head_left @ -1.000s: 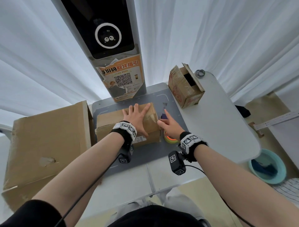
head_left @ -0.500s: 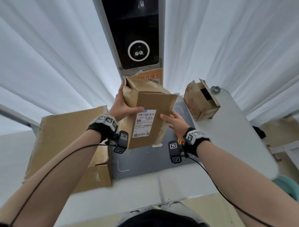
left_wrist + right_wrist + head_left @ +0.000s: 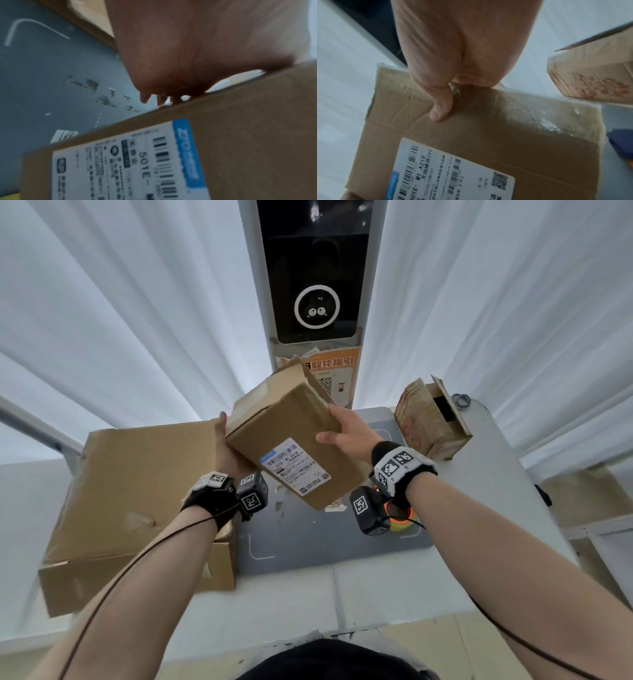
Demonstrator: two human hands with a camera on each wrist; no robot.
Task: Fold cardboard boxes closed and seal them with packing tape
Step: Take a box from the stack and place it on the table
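Head view: small cardboard box (image 3: 291, 436), held tilted in the air above the grey mat (image 3: 308, 532), shipping label (image 3: 295, 467) facing the camera; one flap raised at its far end; left hand (image 3: 227, 446) under the box's left side, fingers curled up around its edge; right hand (image 3: 349, 431) grasping the right edge, thumb on the labelled face; large flat cardboard box (image 3: 137, 498) on the table (image 3: 486, 508) to the left; second small box (image 3: 431, 419), printed in red, open, standing on the table to the right; tape roll (image 3: 400, 520), orange and yellow, partly hidden behind the right wrist; kiosk screen (image 3: 317, 285) behind, against white curtains.

Left wrist view: left hand (image 3: 197, 47) pressed to the box (image 3: 257, 121) along its edge, fingertips (image 3: 145, 98) just showing past it; label (image 3: 128, 162) blurred; mat (image 3: 51, 81) below, with torn sticker scraps.

Right wrist view: right hand (image 3: 462, 44) gripping the box (image 3: 488, 132) at its taped end, thumb (image 3: 441, 108) flat on the labelled face, fingers hidden behind; label (image 3: 445, 171) in the lower part; red-printed box (image 3: 590, 77) at right.
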